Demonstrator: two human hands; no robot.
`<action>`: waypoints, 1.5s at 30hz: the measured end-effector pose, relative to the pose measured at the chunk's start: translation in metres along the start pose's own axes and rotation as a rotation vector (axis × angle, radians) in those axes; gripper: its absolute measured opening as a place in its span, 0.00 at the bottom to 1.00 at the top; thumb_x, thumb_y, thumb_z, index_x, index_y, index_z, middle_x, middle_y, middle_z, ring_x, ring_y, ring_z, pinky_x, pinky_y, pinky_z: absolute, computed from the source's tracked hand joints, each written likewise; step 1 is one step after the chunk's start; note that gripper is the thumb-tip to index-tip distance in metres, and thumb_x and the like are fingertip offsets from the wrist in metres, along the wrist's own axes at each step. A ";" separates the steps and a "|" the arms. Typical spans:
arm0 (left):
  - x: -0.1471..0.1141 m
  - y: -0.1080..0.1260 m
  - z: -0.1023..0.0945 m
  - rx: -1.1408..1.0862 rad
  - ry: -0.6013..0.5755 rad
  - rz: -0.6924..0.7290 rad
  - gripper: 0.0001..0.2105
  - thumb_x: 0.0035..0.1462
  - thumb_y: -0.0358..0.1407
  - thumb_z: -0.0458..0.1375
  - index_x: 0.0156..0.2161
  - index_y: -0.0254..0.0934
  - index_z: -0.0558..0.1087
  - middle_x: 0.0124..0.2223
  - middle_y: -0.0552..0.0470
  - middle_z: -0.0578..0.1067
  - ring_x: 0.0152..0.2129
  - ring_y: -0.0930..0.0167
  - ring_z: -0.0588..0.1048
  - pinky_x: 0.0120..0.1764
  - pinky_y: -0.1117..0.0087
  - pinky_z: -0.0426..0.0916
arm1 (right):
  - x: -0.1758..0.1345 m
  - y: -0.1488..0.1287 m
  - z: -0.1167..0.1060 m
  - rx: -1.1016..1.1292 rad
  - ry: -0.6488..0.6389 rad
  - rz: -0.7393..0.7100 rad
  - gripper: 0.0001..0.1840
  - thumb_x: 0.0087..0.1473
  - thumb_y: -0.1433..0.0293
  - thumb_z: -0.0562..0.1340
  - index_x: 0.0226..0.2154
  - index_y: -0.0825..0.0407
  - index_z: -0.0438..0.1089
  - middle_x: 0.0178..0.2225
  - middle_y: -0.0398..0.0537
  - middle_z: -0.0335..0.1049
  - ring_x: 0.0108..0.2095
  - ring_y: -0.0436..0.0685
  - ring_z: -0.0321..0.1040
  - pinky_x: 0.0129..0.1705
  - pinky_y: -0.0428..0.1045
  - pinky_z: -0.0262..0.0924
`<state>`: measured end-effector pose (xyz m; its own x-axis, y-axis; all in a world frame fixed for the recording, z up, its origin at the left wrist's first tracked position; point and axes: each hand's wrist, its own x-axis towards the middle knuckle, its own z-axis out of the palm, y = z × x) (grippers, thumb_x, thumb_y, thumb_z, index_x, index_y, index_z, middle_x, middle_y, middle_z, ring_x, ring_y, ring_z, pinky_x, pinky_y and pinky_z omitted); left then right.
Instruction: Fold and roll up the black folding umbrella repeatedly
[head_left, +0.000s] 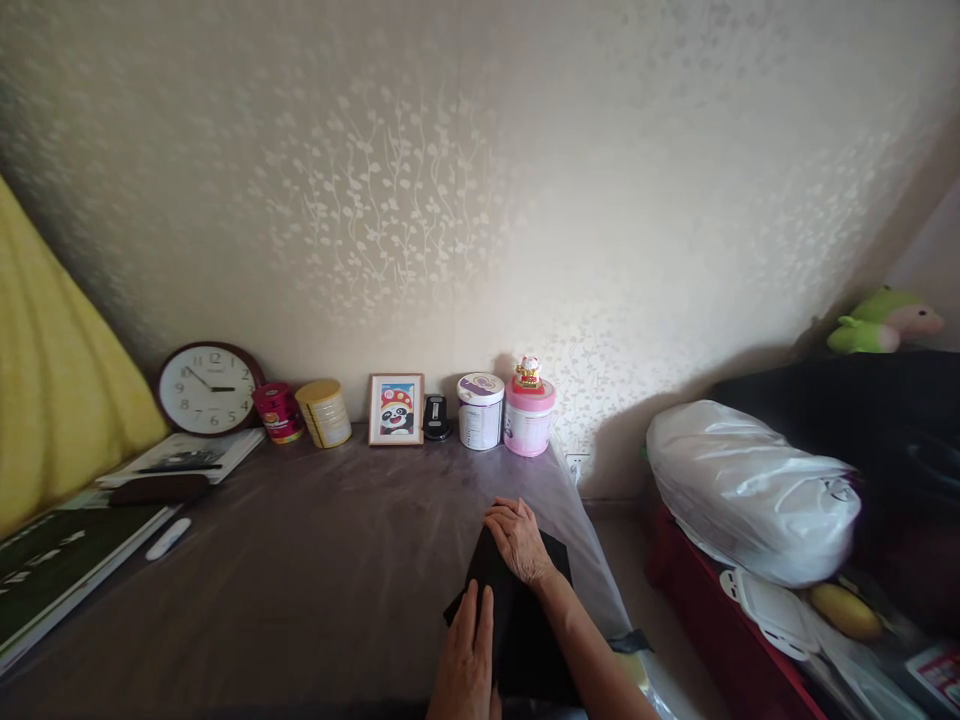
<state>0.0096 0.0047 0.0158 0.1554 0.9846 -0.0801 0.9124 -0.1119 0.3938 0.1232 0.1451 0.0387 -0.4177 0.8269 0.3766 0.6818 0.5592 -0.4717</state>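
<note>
A flat black sheet-like piece [511, 620], folded or layered, lies at the near right of the table; whether it is cloth or paper I cannot tell. On its upper part rests my right hand [519, 540], with the fingers laid across the far edge and pointing left. Along the piece's left side is my left hand [466, 650], its fingers stretched out and pressing flat. The right forearm covers part of the black piece, and its near end runs toward the bottom of the view.
Along the wall stand a clock [208, 388], a red can [277, 413], a yellow-lidded can [324, 413], a framed panda picture [396, 410], and two tubs, one topped by a cat figurine [529, 372]. Books [67, 570] lie left. A white plastic bag [750, 490] sits right, beyond the table edge.
</note>
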 end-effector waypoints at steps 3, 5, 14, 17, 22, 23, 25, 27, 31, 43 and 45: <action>-0.002 0.004 -0.016 -0.055 -0.084 -0.010 0.44 0.36 0.21 0.50 0.62 0.31 0.39 0.66 0.42 0.38 0.62 0.62 0.44 0.60 0.63 0.49 | 0.012 0.010 0.001 -0.023 -0.002 0.052 0.18 0.61 0.69 0.47 0.39 0.47 0.72 0.45 0.45 0.71 0.52 0.55 0.59 0.56 0.54 0.46; -0.003 0.007 -0.024 -0.083 -0.119 -0.016 0.45 0.35 0.22 0.51 0.62 0.30 0.39 0.66 0.43 0.38 0.62 0.62 0.43 0.60 0.62 0.48 | 0.016 0.016 -0.002 -0.044 0.019 0.113 0.18 0.60 0.70 0.47 0.41 0.48 0.71 0.45 0.46 0.71 0.49 0.53 0.63 0.54 0.51 0.49; -0.011 -0.003 -0.015 -0.260 -0.012 0.055 0.45 0.37 0.18 0.48 0.62 0.33 0.36 0.67 0.47 0.35 0.63 0.65 0.40 0.61 0.64 0.46 | -0.043 0.048 -0.043 -0.035 0.288 0.562 0.21 0.56 0.63 0.46 0.40 0.55 0.69 0.41 0.55 0.72 0.42 0.59 0.68 0.46 0.50 0.57; -0.010 -0.006 -0.008 -0.306 0.024 0.055 0.44 0.38 0.18 0.48 0.63 0.35 0.37 0.67 0.49 0.36 0.63 0.65 0.41 0.61 0.64 0.46 | -0.069 0.050 -0.048 0.047 0.232 0.669 0.21 0.54 0.60 0.46 0.37 0.52 0.70 0.35 0.51 0.74 0.37 0.58 0.70 0.39 0.49 0.59; -0.008 -0.008 -0.002 -0.326 0.072 0.037 0.44 0.39 0.18 0.47 0.63 0.37 0.37 0.66 0.48 0.39 0.62 0.66 0.43 0.61 0.64 0.46 | -0.088 0.032 -0.043 0.109 0.181 0.669 0.20 0.53 0.57 0.50 0.37 0.51 0.69 0.34 0.49 0.74 0.37 0.57 0.71 0.39 0.48 0.59; -0.008 -0.008 -0.001 -0.325 0.077 0.034 0.44 0.39 0.18 0.47 0.63 0.37 0.37 0.66 0.48 0.39 0.62 0.66 0.44 0.61 0.64 0.47 | -0.089 0.028 -0.042 0.104 0.183 0.676 0.20 0.53 0.57 0.50 0.38 0.51 0.69 0.33 0.49 0.74 0.36 0.57 0.71 0.38 0.48 0.59; -0.009 -0.007 0.000 -0.320 0.086 0.036 0.43 0.39 0.18 0.47 0.63 0.37 0.37 0.66 0.46 0.40 0.62 0.66 0.44 0.60 0.63 0.48 | -0.090 0.019 -0.040 0.078 0.186 0.672 0.20 0.53 0.57 0.50 0.39 0.52 0.68 0.31 0.49 0.74 0.34 0.58 0.71 0.36 0.49 0.59; -0.011 -0.006 -0.001 -0.316 0.095 0.052 0.43 0.40 0.18 0.46 0.63 0.36 0.36 0.66 0.45 0.40 0.62 0.66 0.44 0.60 0.63 0.48 | -0.091 0.014 -0.037 0.037 0.196 0.643 0.21 0.52 0.56 0.50 0.40 0.51 0.67 0.30 0.50 0.74 0.33 0.60 0.71 0.35 0.50 0.60; -0.013 -0.002 -0.005 -0.306 0.090 0.039 0.44 0.39 0.17 0.46 0.63 0.36 0.36 0.66 0.43 0.41 0.62 0.65 0.45 0.60 0.62 0.50 | -0.088 0.011 -0.031 0.002 0.247 0.570 0.17 0.51 0.58 0.52 0.37 0.50 0.68 0.34 0.53 0.73 0.37 0.63 0.70 0.36 0.52 0.60; -0.010 -0.006 0.000 -0.242 0.072 0.031 0.46 0.36 0.20 0.50 0.62 0.31 0.35 0.66 0.41 0.40 0.62 0.65 0.43 0.61 0.62 0.47 | -0.033 -0.027 -0.013 0.301 0.226 0.538 0.21 0.51 0.60 0.52 0.43 0.57 0.66 0.31 0.51 0.72 0.34 0.58 0.69 0.36 0.48 0.61; -0.010 -0.006 -0.003 -0.225 0.061 0.031 0.46 0.35 0.19 0.49 0.62 0.28 0.36 0.66 0.40 0.40 0.62 0.65 0.43 0.61 0.63 0.47 | -0.027 -0.030 -0.006 0.292 0.196 0.550 0.21 0.52 0.62 0.53 0.44 0.58 0.65 0.33 0.54 0.73 0.37 0.58 0.70 0.38 0.48 0.61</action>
<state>0.0019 -0.0037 0.0172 0.1522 0.9883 -0.0117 0.7992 -0.1161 0.5898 0.1178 0.1052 0.0477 0.0819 0.9862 0.1437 0.5624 0.0733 -0.8236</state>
